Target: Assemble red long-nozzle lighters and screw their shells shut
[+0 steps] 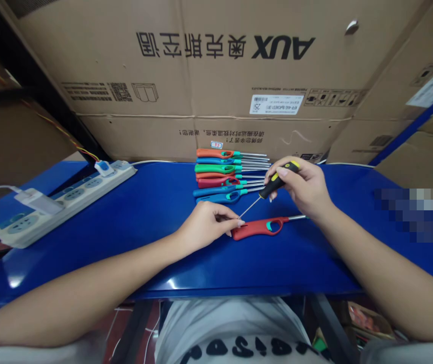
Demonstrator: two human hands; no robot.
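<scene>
My right hand [307, 184] is wrapped round a black-and-yellow screwdriver [273, 183], its thin shaft slanting down to the left. The shaft's tip ends at the fingertips of my left hand [208, 225]. Those fingers are closed at the butt end of a red gas lighter [254, 229], which lies on the blue tabletop with its metal tube to the right. Whether the tip touches the lighter is hidden by the fingers. Behind it several more long-tube lighters lie in a row, among them an orange one [212, 153], a green one [214, 168] and a blue one [220, 196].
A white power strip [64, 202] with a plugged-in charger [42, 201] lies at the left. A large cardboard sheet [208, 96] stands behind the blue table [163, 273]. A small numbered label [217, 145] sits above the lighter row. At the right edge a patch is blurred out.
</scene>
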